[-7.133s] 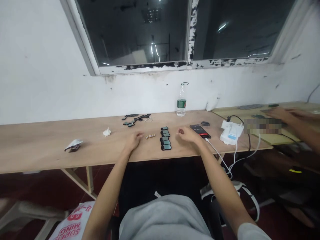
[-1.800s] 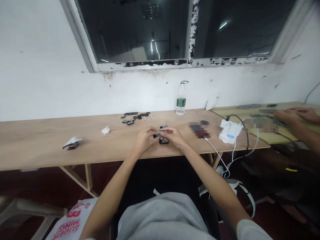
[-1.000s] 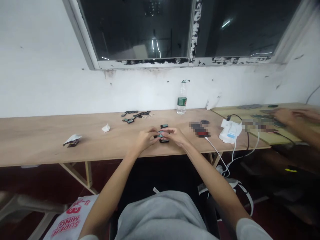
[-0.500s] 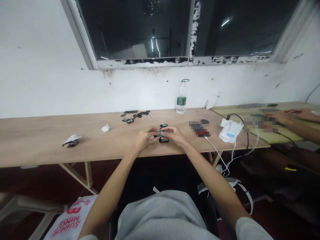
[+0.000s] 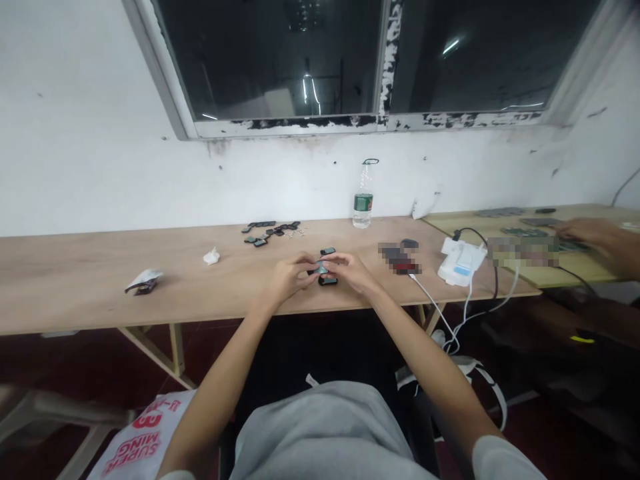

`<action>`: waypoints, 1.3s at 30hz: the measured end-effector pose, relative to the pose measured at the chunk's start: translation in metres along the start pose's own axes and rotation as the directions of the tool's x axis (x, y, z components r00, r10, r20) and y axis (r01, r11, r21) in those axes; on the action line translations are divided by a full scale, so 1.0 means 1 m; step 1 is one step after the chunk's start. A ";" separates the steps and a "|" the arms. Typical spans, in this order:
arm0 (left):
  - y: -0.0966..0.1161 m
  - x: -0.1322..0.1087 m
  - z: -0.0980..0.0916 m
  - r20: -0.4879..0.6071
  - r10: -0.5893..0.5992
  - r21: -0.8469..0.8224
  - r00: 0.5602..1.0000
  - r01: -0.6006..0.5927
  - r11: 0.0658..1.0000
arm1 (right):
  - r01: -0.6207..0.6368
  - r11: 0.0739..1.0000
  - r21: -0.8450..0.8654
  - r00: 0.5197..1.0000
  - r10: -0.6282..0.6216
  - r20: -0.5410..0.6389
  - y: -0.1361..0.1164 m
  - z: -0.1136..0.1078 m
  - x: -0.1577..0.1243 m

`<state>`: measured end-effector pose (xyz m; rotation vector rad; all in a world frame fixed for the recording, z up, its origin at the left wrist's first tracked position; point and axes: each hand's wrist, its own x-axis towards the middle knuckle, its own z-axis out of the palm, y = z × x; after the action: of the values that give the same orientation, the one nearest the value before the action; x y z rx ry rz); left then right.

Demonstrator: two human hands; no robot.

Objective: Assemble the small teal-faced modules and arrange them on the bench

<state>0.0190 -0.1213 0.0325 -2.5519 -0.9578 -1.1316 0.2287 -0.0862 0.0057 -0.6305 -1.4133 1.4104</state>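
Between my left hand [image 5: 294,275] and my right hand [image 5: 349,270] is a small dark rectangular piece with a bluish-green face [image 5: 321,267]. Fingers of both hands pinch it from opposite sides, just above the table near its front edge. Its exact kind is too small to make out. Two similar black-edged pieces lie by my fingertips: a far piece [image 5: 328,251] behind the held one and a near piece [image 5: 328,281] in front of it. Farther back is a loose group of several such dark pieces [image 5: 273,231], with tiny white bits [image 5: 297,233] beside them.
A water bottle [image 5: 363,203] stands by the wall. Left on the wooden table [image 5: 65,280] are a crumpled tissue [image 5: 211,256] and an opened packet [image 5: 145,281]. On the right lie a white power strip [image 5: 459,261] and cables. A co-worker's hand [image 5: 590,233] is over the adjoining table.
The held piece has tilted slightly, its face catching more light, while my hands stay nearly in place. At the right, the co-worker's hands have shifted, and one has moved out of sight.
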 end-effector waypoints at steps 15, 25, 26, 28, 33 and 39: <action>-0.005 0.000 0.003 0.015 -0.033 0.048 0.999 0.032 0.998 | 0.083 0.991 -0.100 0.996 -0.085 -0.014 -0.003 0.008 -0.002; -0.002 0.001 0.003 0.039 -0.024 0.022 0.999 0.023 0.999 | 0.079 0.993 -0.092 0.996 -0.082 -0.029 -0.002 0.007 -0.001; 0.000 0.002 0.002 0.040 -0.024 0.006 0.999 0.024 1.000 | 0.084 0.992 -0.096 0.996 -0.088 -0.032 -0.001 0.007 0.000; 0.002 0.004 0.000 0.028 -0.033 -0.034 0.999 0.034 0.999 | 0.088 0.990 -0.106 0.995 -0.092 -0.035 0.000 0.005 0.001; -0.008 0.004 -0.005 0.051 -0.189 -0.095 0.981 0.193 0.977 | 0.038 0.990 -0.133 0.996 -0.048 -0.071 0.001 -0.006 0.004; -0.040 -0.013 0.003 0.429 -0.224 -0.116 0.875 0.299 0.947 | 0.041 0.986 -0.163 0.997 -0.052 -0.062 0.003 -0.020 0.005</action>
<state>-0.0106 -0.0956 0.0179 -2.9483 -1.3950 -0.7723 0.2442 -0.0730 0.0008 -0.7366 -1.4904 1.2352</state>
